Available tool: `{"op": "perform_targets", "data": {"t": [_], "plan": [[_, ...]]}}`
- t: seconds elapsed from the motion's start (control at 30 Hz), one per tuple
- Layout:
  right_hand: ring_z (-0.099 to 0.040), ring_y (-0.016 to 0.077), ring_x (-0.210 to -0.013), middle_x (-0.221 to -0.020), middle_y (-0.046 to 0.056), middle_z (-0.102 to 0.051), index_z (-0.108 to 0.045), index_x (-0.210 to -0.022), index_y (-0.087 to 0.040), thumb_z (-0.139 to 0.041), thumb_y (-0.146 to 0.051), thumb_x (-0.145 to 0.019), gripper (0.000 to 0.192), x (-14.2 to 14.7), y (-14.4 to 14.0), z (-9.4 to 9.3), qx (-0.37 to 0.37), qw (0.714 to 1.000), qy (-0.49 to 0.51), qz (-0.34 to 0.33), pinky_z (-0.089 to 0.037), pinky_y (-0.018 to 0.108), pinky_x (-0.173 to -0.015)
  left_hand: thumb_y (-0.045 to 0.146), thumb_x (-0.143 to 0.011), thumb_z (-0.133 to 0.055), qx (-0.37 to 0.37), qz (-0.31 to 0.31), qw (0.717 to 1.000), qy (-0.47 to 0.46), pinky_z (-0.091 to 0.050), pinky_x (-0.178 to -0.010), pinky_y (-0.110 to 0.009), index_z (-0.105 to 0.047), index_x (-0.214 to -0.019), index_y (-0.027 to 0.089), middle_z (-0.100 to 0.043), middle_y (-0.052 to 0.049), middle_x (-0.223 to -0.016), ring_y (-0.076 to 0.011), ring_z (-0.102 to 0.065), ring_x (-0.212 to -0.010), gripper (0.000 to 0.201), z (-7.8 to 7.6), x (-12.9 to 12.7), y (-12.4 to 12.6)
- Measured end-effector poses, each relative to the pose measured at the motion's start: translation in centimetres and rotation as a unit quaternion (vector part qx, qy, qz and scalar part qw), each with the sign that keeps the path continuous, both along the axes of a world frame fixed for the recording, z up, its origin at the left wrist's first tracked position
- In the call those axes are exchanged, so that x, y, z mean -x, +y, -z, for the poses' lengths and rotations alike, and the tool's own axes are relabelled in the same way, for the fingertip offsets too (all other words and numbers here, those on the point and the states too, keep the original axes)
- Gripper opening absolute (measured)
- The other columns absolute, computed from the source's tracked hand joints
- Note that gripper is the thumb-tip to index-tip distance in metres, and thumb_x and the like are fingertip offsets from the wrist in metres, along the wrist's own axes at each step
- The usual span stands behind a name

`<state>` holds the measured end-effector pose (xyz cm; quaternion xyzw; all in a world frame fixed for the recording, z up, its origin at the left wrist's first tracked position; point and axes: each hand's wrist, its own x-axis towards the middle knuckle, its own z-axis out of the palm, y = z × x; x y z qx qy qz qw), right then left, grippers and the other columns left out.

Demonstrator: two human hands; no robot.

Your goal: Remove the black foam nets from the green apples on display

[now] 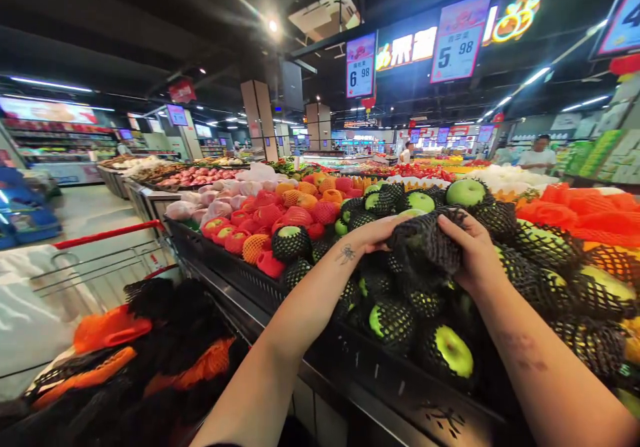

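Both hands pinch one black foam net (425, 244): left hand (373, 234) and right hand (473, 254) stretch it over a green apple, mostly hidden, above the apple pile (400, 314) on the bench. Likely mid-wrapping (sleeve half on); next calls for pulling it evenly down.

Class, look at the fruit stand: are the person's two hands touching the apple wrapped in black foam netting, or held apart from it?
Touching. The head view shows the left hand and right hand gripping the black net around the apple from both sides, with no gap.
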<state>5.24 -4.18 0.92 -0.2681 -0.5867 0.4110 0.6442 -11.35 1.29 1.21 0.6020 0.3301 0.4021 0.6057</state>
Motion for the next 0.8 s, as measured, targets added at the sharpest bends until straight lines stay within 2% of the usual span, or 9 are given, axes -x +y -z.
{"op": "perform_targets", "data": {"t": [0.07,0.2,0.37,0.43,0.5,0.63,0.8], "plan": [[-0.065,0.0195,-0.066,-0.075,0.0,-0.071,-0.068,-0.08,-0.024,-0.084,-0.052,-0.063,0.037,-0.2,0.2,0.1,-0.007,0.999,-0.021,0.034,-0.054,0.033,-0.063,0.044,-0.077,-0.076,0.006,0.006,1.0,0.022,-0.038,-0.045,-0.017,-0.074,-0.105,0.023,-0.071,0.001,-0.07,-0.0079,-0.051,-0.047,0.035,0.1,0.1,0.0],[-0.056,0.014,-0.059,-0.066,-0.003,-0.066,-0.07,-0.072,-0.022,-0.088,-0.051,-0.057,0.038,-0.3,0.5,0.1,-0.02,0.993,-0.024,0.115,-0.046,0.028,-0.058,0.051,-0.083,-0.068,0.035,0.005,0.999,-0.006,-0.05,-0.055,-0.023,-0.074,-0.103,0.02,-0.071,-0.002,-0.068,-0.0125,-0.061,-0.054,0.038,0.4,0.6,0.1],[-0.053,0.0135,-0.058,-0.063,-0.003,-0.065,-0.072,-0.073,-0.021,-0.089,-0.057,-0.05,0.046,-0.1,0.6,0.0,0.024,0.996,0.022,0.079,-0.043,0.028,-0.058,0.051,-0.085,-0.065,0.065,-0.012,0.998,-0.013,-0.056,-0.065,-0.03,-0.073,-0.101,0.017,-0.075,-0.007,-0.078,-0.018,-0.069,-0.064,0.038,0.5,1.2,0.1],[-0.053,0.014,-0.059,-0.064,-0.003,-0.064,-0.072,-0.073,-0.021,-0.088,-0.059,-0.051,0.046,-0.1,0.9,0.2,0.012,0.996,0.023,0.082,-0.043,0.028,-0.058,0.052,-0.087,-0.062,0.07,0.0,0.997,-0.017,-0.058,-0.068,-0.032,-0.072,-0.103,0.017,-0.076,-0.008,-0.081,-0.0203,-0.071,-0.069,0.04,0.4,1.2,0.0],[-0.052,0.0139,-0.06,-0.065,-0.002,-0.063,-0.07,-0.073,-0.021,-0.084,-0.062,-0.057,0.046,-0.2,1.2,0.5,-0.016,0.993,0.016,0.114,-0.041,0.027,-0.057,0.057,-0.085,-0.06,0.067,0.037,0.997,-0.028,-0.058,-0.069,-0.034,-0.072,-0.105,0.017,-0.076,-0.009,-0.082,-0.0229,-0.072,-0.073,0.046,0.2,1.1,-0.2],[-0.05,0.0139,-0.062,-0.069,-0.001,-0.062,-0.068,-0.074,-0.021,-0.077,-0.065,-0.065,0.046,-0.3,1.8,1.1,-0.051,0.985,-0.002,0.164,-0.039,0.026,-0.055,0.064,-0.074,-0.068,0.028,0.123,0.992,-0.019,-0.058,-0.075,-0.035,-0.069,-0.111,0.017,-0.077,-0.012,-0.091,-0.0272,-0.073,-0.087,0.059,-0.1,0.9,-0.9],[-0.049,0.0139,-0.062,-0.069,-0.001,-0.062,-0.067,-0.073,-0.021,-0.078,-0.067,-0.062,0.049,0.0,1.2,0.8,-0.045,0.99,-0.027,0.134,-0.04,0.027,-0.057,0.041,-0.051,-0.088,-0.059,0.168,0.979,0.098,-0.054,-0.087,-0.037,-0.065,-0.121,0.018,-0.076,-0.01,-0.106,-0.0289,-0.07,-0.099,0.077,-0.5,1.4,-1.9]]}}
